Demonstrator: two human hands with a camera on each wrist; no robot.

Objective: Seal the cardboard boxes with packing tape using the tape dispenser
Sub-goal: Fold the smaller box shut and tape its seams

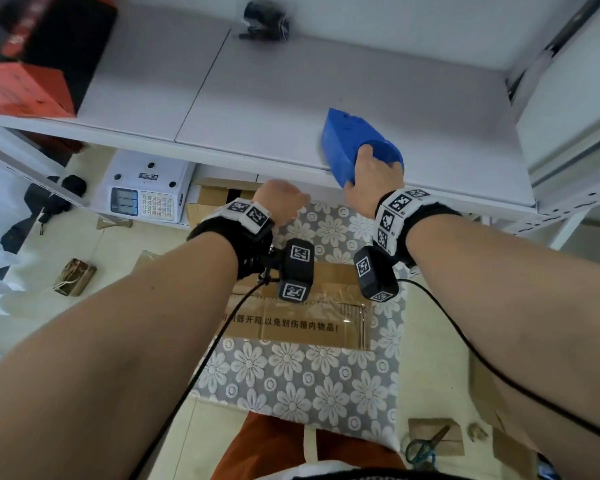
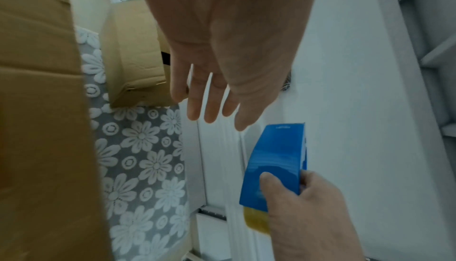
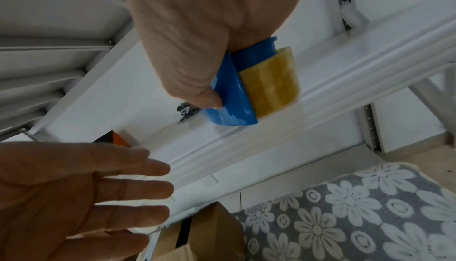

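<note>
My right hand point(image 1: 365, 169) grips a blue tape dispenser point(image 1: 352, 140) over the front edge of a white shelf point(image 1: 257, 98). In the right wrist view the fingers point(image 3: 197, 89) wrap the dispenser point(image 3: 231, 99), and its yellowish tape roll point(image 3: 271, 83) shows. My left hand point(image 1: 283, 199) hovers beside it with straight fingers point(image 2: 209, 107), holding nothing. A closed cardboard box point(image 1: 302, 320) with clear tape along its seam lies on a floral cloth point(image 1: 291, 386) below my wrists. A second cardboard box point(image 1: 222, 195), flaps open, sits under the shelf.
A white weighing scale point(image 1: 146, 188) stands on the floor at left. A red carton point(image 1: 18, 88) and a black object point(image 1: 265, 20) sit on the shelf. Scissors point(image 1: 426, 445) lie on cardboard scraps at lower right. A metal rack post point(image 1: 568, 209) rises at right.
</note>
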